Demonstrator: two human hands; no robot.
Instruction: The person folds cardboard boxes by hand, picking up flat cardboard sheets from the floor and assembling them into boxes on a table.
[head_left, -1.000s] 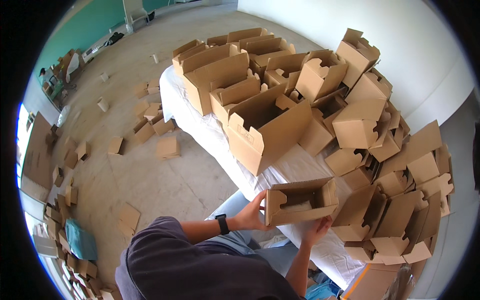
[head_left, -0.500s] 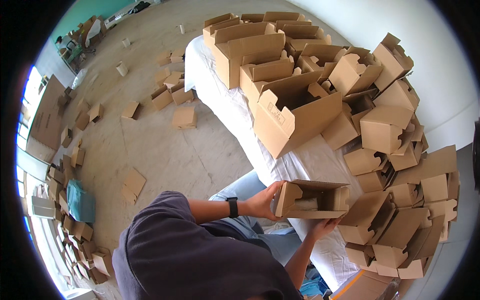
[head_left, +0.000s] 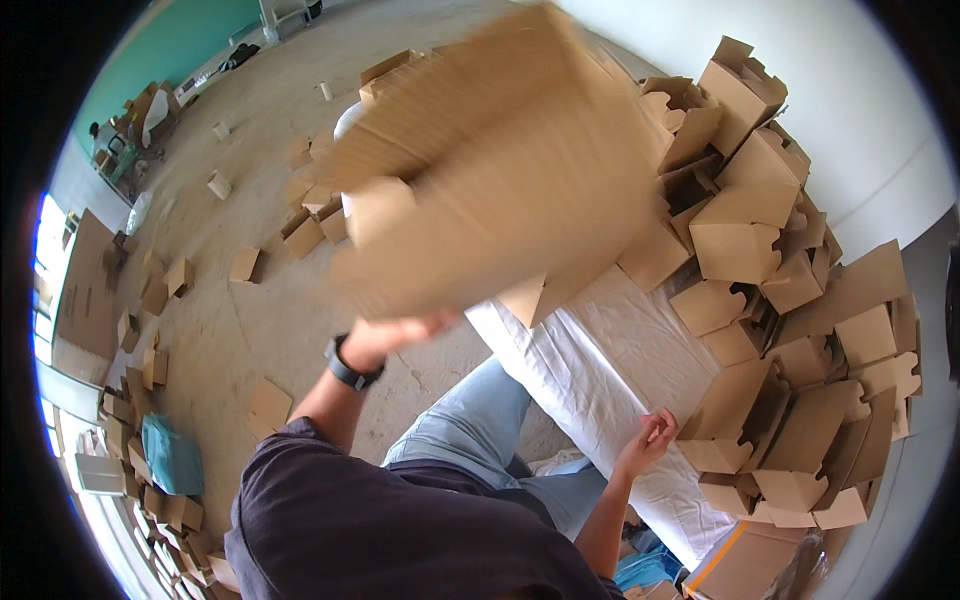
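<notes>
A brown cardboard box (head_left: 520,200), smeared by motion, fills the upper middle of the view and hides part of the table behind it. My left hand (head_left: 405,332), below a dark wristband, is at the box's lower left edge. Its fingers are blurred, so whether they grip or only touch the box is unclear. Over the right side of the white-covered table, my right hand (head_left: 648,440) has loosely bent fingers, apart and holding nothing. It is beside the nearest of the piled open boxes (head_left: 725,405).
A white cloth (head_left: 640,350) covers the table, with many open cardboard boxes heaped along its right side by the white wall (head_left: 850,130). Scattered boxes (head_left: 300,232) and a flattened carton (head_left: 268,405) lie on the concrete floor. A teal bag (head_left: 170,455) stands far left.
The box, held between both hands before, has swung up and left, close to the camera. My right hand has let go of it. My left hand has moved left and farther away.
</notes>
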